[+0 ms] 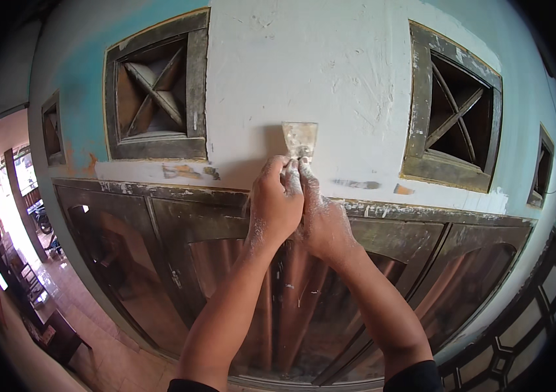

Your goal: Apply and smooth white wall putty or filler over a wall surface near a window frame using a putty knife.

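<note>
Putty knife (300, 136), one: left hand (276, 204) and right hand (325, 221), fingers clamped on it. Step, I judge: smoothing white wall (291, 65); next stroke wants even pressure.

Ahead of your left hand (276, 206) and right hand (325, 222) is a wall (80, 98), blue-green at the sides, with uneven white coating (356, 72) spread over it above them. Well to their lower left, dark wooden furniture (62, 336) stands on a reddish floor (111, 356).
</note>
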The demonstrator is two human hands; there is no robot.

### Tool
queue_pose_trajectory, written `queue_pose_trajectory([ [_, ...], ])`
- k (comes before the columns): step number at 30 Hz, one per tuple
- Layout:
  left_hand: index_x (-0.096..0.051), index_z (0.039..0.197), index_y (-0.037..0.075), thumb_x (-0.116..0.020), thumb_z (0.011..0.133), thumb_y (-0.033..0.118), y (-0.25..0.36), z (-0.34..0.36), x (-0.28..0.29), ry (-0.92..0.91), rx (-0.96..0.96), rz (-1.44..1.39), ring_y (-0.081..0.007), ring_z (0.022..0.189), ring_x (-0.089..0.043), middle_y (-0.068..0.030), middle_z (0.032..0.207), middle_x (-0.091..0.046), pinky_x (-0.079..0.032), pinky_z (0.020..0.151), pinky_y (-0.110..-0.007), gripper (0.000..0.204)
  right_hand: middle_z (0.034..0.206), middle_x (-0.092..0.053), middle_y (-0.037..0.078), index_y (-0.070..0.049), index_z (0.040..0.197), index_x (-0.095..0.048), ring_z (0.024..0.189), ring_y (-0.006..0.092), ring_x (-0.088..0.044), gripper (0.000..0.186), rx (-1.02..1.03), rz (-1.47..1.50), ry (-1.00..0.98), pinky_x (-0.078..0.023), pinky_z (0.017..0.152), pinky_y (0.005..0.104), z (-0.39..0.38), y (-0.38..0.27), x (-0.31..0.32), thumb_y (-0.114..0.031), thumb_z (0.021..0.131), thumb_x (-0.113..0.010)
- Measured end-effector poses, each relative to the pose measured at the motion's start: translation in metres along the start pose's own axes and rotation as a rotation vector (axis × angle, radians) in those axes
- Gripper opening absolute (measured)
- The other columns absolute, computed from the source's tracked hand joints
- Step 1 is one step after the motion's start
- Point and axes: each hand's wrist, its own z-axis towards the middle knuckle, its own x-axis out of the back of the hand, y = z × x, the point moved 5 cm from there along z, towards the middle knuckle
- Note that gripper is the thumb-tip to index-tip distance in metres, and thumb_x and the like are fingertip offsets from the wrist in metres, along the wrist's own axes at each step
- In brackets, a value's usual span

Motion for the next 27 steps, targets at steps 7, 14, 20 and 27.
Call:
queue_pose_trajectory([
  [7, -0.051, 0.122, 0.001, -0.050, 0.104, 0.007, -0.039, 0.014, 0.027, 0.027, 0.077, -0.076, -0.0452, 0.097, -0.070, -0.0250, 0.100, -0.070, -0.053, 0.084, -0.050, 0.019, 0.104, -0.072, 0.025, -0.011, 0.156, -0.040, 0.080, 0.0481, -0.070, 0.070, 0.073, -0.083, -0.066, -0.056, 0.069, 0.0598, 0.015, -0.013, 0.011, -0.025, 0.093, -0.068],
  [14, -0.040, 0.157, 0.007, -0.060, 0.098, 0.004, -0.038, 0.003, 0.050, 0.038, -0.305, 0.175, -0.0482, 0.119, -0.057, -0.0282, 0.129, -0.053, -0.049, 0.103, -0.052, 0.063, 0.143, -0.057, 0.016, -0.010, 0.136, -0.063, 0.132, 0.0344, -0.054, 0.046, 0.326, -0.559, 0.377, -0.042, 0.105, 0.0535, 0.085, -0.023, 0.035, -0.015, 0.090, -0.066],
  [20, -0.050, 0.153, 0.009, -0.059, 0.088, -0.010, -0.054, -0.013, 0.066, 0.045, -0.281, 0.233, -0.0464, 0.125, -0.056, -0.0255, 0.139, -0.050, -0.051, 0.101, -0.050, 0.068, 0.165, -0.042, 0.007, -0.023, 0.152, -0.054, 0.155, 0.0339, -0.032, 0.055, 0.343, -0.704, 0.402, -0.024, 0.125, 0.0575, 0.109, -0.025, 0.014, -0.028, 0.098, -0.062],
  [27, -0.065, 0.135, 0.004, -0.061, 0.085, -0.009, -0.071, -0.040, 0.091, 0.029, -0.378, 0.474, -0.0383, 0.126, -0.063, -0.0155, 0.155, -0.051, -0.057, 0.102, -0.043, 0.052, 0.170, -0.034, 0.003, -0.028, 0.160, -0.044, 0.161, 0.0298, -0.022, 0.057, 0.310, -0.701, 0.377, -0.015, 0.129, 0.0585, 0.109, -0.023, 0.009, -0.032, 0.104, -0.055],
])
